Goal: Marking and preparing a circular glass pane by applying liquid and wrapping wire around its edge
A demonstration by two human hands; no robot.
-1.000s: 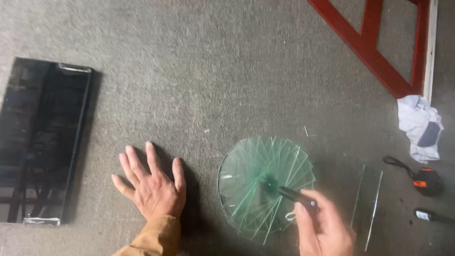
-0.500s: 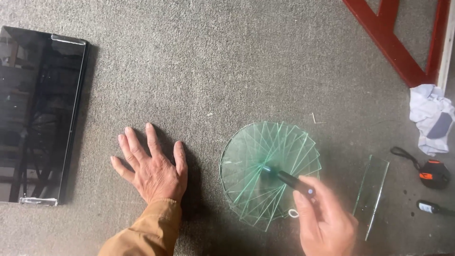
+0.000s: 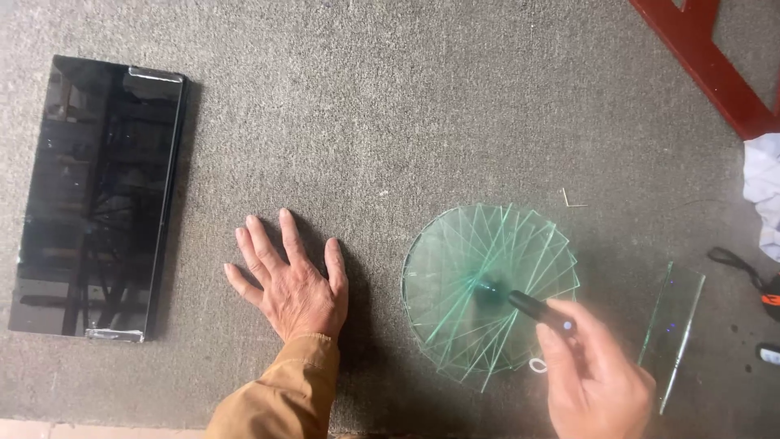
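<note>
Two hands in view, both yours. Your left hand (image 3: 288, 280) lies flat on the grey carpeted surface (image 3: 390, 114), palm down, all five fingers spread, holding nothing; one tan sleeve (image 3: 280, 390) covers the wrist. Your right hand (image 3: 597, 374) sits at the lower right, fingers closed round one dark pen-shaped tool (image 3: 536, 307), whose tip rests near the middle of the glass fan (image 3: 487, 289). That fan is one stack of clear, green-edged glass pieces, each turned a little against the next so the corners ring out into a rough disc; the pieces overlap too closely for you to count them. The fan lies on the carpet between your two hands, just beside the right one and apart from the left. One separate glass strip (image 3: 674, 329) lies to the right of the fan, not touching it, close by your right hand. One dark glass panel (image 3: 93, 195), rectangular and reflective, lies well apart at the far left. One red frame (image 3: 703, 61) crosses the top right corner. One white cloth (image 3: 764, 191) shows at the right edge, and below it some small dark items (image 3: 768, 297), cut off by the edge, too partial to count.
</note>
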